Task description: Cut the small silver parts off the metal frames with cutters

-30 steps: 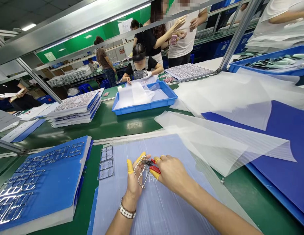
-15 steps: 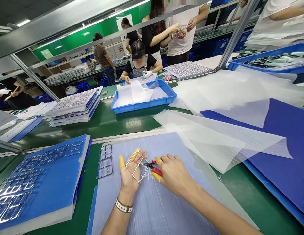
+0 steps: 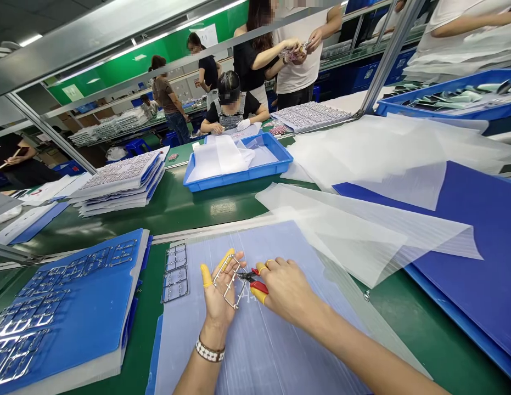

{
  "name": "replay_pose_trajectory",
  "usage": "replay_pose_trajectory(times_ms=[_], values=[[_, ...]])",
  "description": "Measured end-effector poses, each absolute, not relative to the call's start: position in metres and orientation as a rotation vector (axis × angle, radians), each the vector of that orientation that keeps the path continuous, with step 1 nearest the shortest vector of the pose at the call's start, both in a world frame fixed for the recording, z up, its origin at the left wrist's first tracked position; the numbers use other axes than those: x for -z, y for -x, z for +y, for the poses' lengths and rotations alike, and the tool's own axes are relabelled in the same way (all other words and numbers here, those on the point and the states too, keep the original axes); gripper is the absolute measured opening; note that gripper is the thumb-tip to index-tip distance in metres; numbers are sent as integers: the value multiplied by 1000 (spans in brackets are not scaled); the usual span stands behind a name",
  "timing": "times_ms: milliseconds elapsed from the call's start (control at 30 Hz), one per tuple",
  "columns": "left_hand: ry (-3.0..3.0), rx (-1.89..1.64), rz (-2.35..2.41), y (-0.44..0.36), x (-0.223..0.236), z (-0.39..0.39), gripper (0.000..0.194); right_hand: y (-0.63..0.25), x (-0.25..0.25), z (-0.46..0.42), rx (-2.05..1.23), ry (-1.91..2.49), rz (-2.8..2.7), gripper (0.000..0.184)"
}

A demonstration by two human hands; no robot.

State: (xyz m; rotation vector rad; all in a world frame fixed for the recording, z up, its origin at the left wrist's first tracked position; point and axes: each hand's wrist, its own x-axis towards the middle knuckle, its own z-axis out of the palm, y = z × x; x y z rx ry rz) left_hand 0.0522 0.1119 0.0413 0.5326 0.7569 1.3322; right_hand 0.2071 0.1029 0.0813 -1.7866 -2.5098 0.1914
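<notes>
My left hand (image 3: 219, 299), palm up with yellow finger cots, supports a silvery sprue frame (image 3: 228, 286) across its palm and fingers. My right hand (image 3: 286, 285) is closed round red-handled side cutters (image 3: 259, 283). The cutter jaws touch or nearly touch the frame's right side; the exact contact is too small to tell. Small pale cut pieces (image 3: 249, 298) lie on the translucent bluish sheet (image 3: 271, 351) under my hands. Left of my left hand, two more sprue frames (image 3: 175, 271) rest on that sheet.
On the left, a blue board stack (image 3: 102, 296) carries several chrome sprue frames (image 3: 24, 312). Loose translucent sheets (image 3: 362, 219) and blue boards (image 3: 465, 285) cover the right. Beyond the rail stand a blue tray (image 3: 239, 178) and a sheet stack (image 3: 119, 181). A co-worker (image 3: 230, 109) sits opposite.
The cutters have shifted slightly left, closer in on the frame. The frame in my left hand has tilted a little. The whole view has moved slightly.
</notes>
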Motion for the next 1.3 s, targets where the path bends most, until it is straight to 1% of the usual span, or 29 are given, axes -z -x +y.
replay_pose_trajectory(times_ms=[333, 433, 500, 567, 667, 767, 833, 900, 1033, 1133, 1233, 1300], values=[[-602, -1350, 816, -55, -43, 111, 76, -205, -88, 103, -193, 1751, -2576, 25], [-638, -1366, 841, -47, -46, 111, 78, -211, -88, 103, -181, 1753, -2536, 27], [-726, -1367, 904, -36, -46, 110, 74, -220, -84, 105, -203, 1782, -2479, 31], [-947, -1305, 1042, -20, -45, 107, 67, -230, -77, 106, -266, 1816, -2416, 32], [-1543, -1074, 1419, 2, -39, 99, 54, -242, -63, 106, -456, 1818, -2320, 27], [-2067, -816, 1745, 11, -31, 90, 58, -243, -53, 105, -712, 1784, -2219, 19], [-2251, -703, 1792, 10, -24, 85, 62, -241, -49, 104, -826, 1795, -2148, 15], [-2349, -651, 1759, 7, -18, 82, 63, -239, -47, 104, -881, 1805, -2099, 14], [-2410, -725, 1680, 5, -15, 81, 68, -241, -44, 101, -943, 1753, -2053, 18], [-2421, -767, 1594, 12, -28, 75, 70, -244, -42, 96, -970, 1705, -2024, 17], [-2437, -761, 1634, 43, -45, 50, 67, -248, -41, 92, -951, 1691, -2000, 19], [-2430, -840, 1810, 81, -52, 21, 66, -252, -39, 91, -932, 1681, -1964, 22]])
